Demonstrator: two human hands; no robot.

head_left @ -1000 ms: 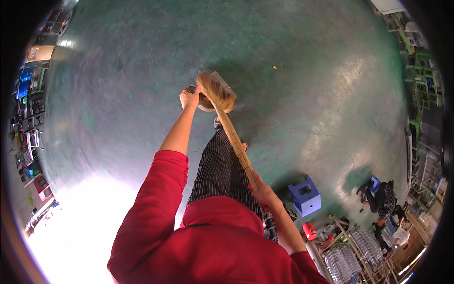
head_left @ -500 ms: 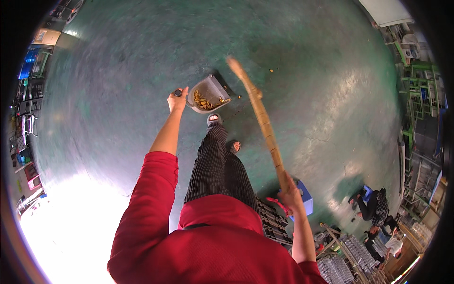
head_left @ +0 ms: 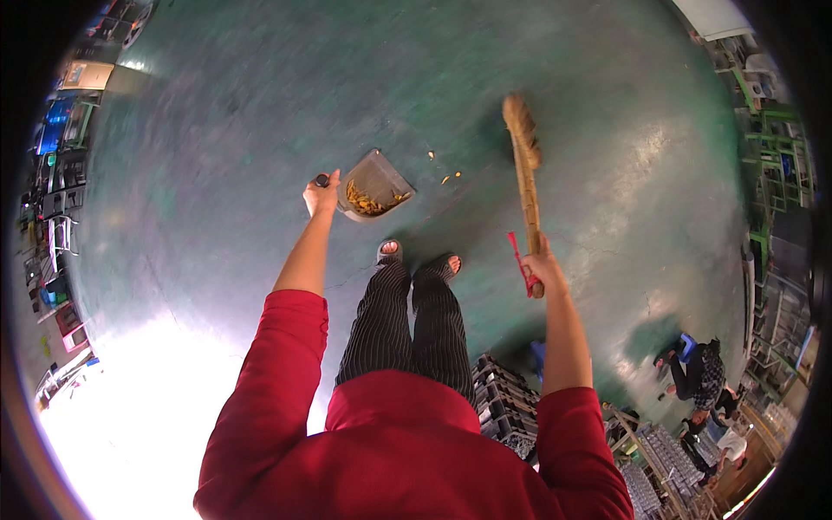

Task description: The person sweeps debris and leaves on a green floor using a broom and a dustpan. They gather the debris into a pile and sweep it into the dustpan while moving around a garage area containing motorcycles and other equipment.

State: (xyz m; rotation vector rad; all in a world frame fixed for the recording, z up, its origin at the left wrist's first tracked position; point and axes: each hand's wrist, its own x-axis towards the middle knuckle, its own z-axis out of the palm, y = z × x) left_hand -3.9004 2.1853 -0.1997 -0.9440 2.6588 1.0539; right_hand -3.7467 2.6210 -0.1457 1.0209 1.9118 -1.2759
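Observation:
My left hand (head_left: 321, 194) is closed round the dark-tipped upright handle of a grey dustpan (head_left: 354, 211). Yellow-brown scraps (head_left: 364, 200), perhaps dry leaves, lie inside the pan. In my right hand (head_left: 542, 263) is the handle of a long tan broom (head_left: 529, 195), a red strap (head_left: 523, 267) showing beside that grip. The broom's bushy head points away from me, right of the dustpan. Between pan and broom, a few small yellowish bits (head_left: 446, 179) are on the floor.
Green-grey floor (head_left: 286, 95) spreads around my feet. Stacked dark crates (head_left: 504, 400) stand near my right side, a blue object beside them. At far right a person (head_left: 698, 373) sits low by racks of clear items; green frames (head_left: 776, 156) line the right edge.
The broom has swung to the right, and my right hand has moved forward with it. The dustpan sits slightly lower left in view. My right foot has come forward.

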